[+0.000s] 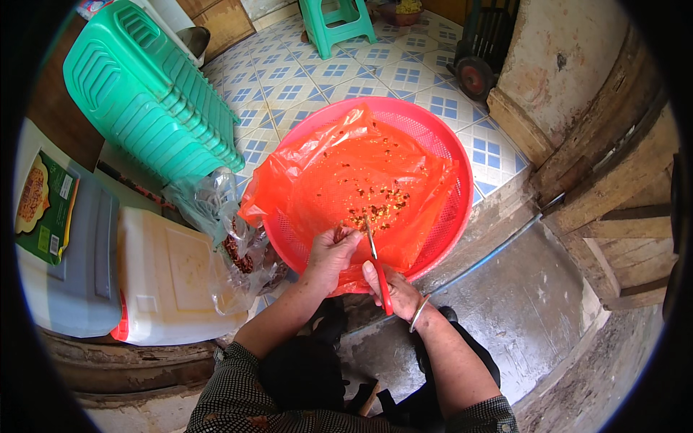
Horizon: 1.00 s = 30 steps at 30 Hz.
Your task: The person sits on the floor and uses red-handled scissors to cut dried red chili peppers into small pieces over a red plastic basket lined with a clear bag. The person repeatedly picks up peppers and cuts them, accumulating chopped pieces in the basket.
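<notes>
My left hand (331, 258) pinches a dark red dried chili pepper (339, 233) over the near side of a round pink plastic basket (466, 200). To its right, my right hand (398, 289) is closed around the red handles of a pair of scissors (377, 260), whose metal blades point away from me, close to the left fingers. A red plastic bag (325, 184) lines the basket. On the bag lie scattered cut chili pieces (400, 204) and yellow seeds. Left of the basket, a clear plastic bag (233, 287) holds more dried chilies (236, 254).
Stacked green plastic stools (157, 97) stand at the upper left, above two large plastic containers (168, 270) (81, 270). Another green stool (335, 27) is on the tiled floor (287, 92) beyond. A hand truck's wheel (474, 78) and a wooden door frame (584, 178) are at the right.
</notes>
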### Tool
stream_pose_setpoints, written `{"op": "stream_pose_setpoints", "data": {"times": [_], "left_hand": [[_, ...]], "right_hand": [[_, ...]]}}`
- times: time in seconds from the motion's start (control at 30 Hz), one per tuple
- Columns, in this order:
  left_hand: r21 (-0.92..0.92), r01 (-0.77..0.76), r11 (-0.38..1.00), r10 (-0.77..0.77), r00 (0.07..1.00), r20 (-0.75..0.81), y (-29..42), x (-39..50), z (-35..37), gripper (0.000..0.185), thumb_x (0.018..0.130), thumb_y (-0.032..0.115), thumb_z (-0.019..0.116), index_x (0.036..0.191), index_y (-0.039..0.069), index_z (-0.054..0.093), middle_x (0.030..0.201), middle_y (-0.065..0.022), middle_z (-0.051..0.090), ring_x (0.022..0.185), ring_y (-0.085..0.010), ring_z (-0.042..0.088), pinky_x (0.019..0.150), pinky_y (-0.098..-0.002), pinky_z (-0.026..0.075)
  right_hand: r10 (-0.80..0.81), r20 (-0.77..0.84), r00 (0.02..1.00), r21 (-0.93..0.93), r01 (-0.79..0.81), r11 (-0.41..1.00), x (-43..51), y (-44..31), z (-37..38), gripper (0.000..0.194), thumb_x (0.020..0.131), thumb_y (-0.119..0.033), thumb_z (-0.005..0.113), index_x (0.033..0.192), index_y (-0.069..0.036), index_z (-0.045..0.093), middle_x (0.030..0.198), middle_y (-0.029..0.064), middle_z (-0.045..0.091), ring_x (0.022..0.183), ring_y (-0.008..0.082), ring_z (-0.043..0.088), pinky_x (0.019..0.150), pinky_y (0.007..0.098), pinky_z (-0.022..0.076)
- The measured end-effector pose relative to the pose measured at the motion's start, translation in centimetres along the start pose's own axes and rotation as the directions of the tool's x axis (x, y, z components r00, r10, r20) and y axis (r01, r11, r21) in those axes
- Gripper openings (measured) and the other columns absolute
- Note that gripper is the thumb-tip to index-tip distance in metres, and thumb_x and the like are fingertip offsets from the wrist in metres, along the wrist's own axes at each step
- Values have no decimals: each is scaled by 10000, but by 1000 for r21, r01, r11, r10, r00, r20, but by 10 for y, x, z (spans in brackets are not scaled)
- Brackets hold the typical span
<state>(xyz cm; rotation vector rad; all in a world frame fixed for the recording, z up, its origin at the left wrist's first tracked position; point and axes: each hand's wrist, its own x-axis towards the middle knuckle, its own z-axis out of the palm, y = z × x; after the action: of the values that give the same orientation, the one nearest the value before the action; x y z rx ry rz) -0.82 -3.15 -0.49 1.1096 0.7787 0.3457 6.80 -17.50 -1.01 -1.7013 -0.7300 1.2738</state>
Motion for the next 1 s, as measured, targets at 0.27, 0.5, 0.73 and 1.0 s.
{"op": "stream_pose_setpoints", "data": {"times": [0.27, 0.5, 0.73, 1.0], "left_hand": [[12, -2, 1000, 2, 1000, 12, -1, -1, 2, 86, 825, 149, 634, 806, 102, 564, 589, 85, 444, 440, -9, 330, 388, -174, 248], [-5, 35, 999, -35, 999, 22, -2, -1, 0, 75, 832, 139, 627, 814, 95, 568, 590, 75, 437, 444, -12, 321, 382, -174, 236], [-22, 26, 999, -25, 999, 23, -2, 0, 0, 73, 841, 142, 615, 809, 101, 564, 589, 74, 430, 442, -11, 318, 377, -172, 231], [-17, 30, 999, -30, 1000, 8, 0, 0, 0, 94, 847, 154, 605, 780, 121, 549, 575, 78, 417, 433, -10, 304, 375, -171, 217]], "right_hand": [[-47, -84, 995, -9, 46, 999, 4, 6, 0, 695, 819, -697, 332, 734, -22, 473, 568, 56, 454, 481, 153, 484, 452, 287, 388], [39, -67, 997, -72, -44, 996, 2, 1, -3, 767, 831, -676, 324, 812, 52, 564, 776, 262, 579, 854, 371, 573, 763, 423, 425], [43, -62, 997, -57, -47, 997, 2, 1, -1, 742, 835, -665, 338, 805, 38, 572, 750, 243, 583, 811, 351, 584, 734, 412, 437], [91, -31, 995, 31, -90, 995, -1, 0, -4, 719, 824, -670, 371, 775, 23, 558, 591, 133, 554, 605, 255, 588, 589, 371, 452]]}}
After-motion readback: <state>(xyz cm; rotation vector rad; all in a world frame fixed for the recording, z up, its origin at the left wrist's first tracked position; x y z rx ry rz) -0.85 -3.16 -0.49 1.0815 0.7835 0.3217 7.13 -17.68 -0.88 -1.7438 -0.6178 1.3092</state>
